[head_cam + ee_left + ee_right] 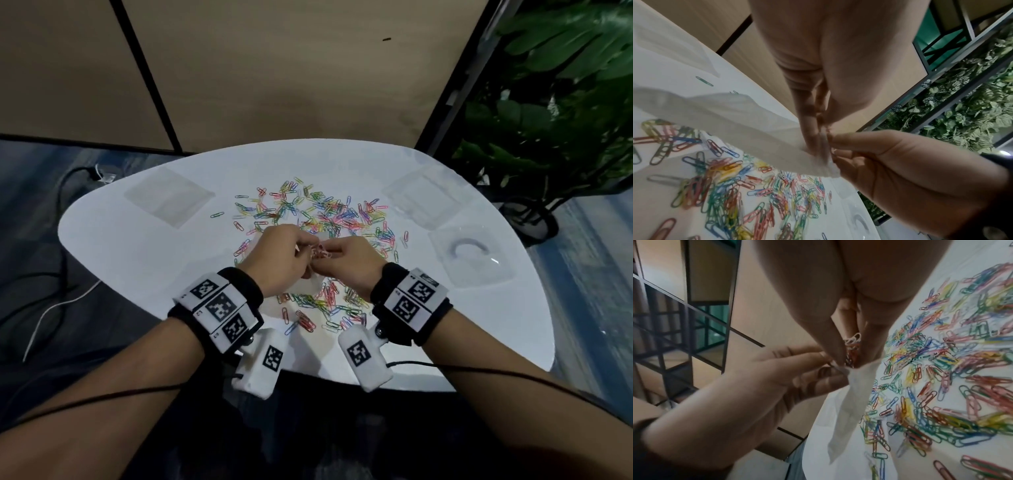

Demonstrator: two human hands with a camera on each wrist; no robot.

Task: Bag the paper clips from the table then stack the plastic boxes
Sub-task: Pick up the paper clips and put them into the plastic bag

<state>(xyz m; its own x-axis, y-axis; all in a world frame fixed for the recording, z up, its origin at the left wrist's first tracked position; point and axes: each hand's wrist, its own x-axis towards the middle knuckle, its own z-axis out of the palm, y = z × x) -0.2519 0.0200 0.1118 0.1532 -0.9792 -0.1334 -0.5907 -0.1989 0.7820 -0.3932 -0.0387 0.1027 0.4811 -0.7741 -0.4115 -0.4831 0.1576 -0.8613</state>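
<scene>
Coloured paper clips [322,216] lie scattered over the middle of the white table [137,274]. My two hands meet above the heap. My left hand [301,251] pinches the rim of a clear plastic bag [313,284], which hangs down from the fingertips [813,142]. My right hand [337,250] holds a small bunch of clips [853,344] between thumb and fingers at the bag's mouth [853,378] and touches its rim. Two clear plastic boxes [419,198] [471,255] rest at the table's right side.
A flat stack of spare clear bags [168,197] lies at the back left of the table. More clips [318,308] lie near the front edge under my wrists. A potted plant [548,120] stands to the right. Cables [51,301] run on the floor at the left.
</scene>
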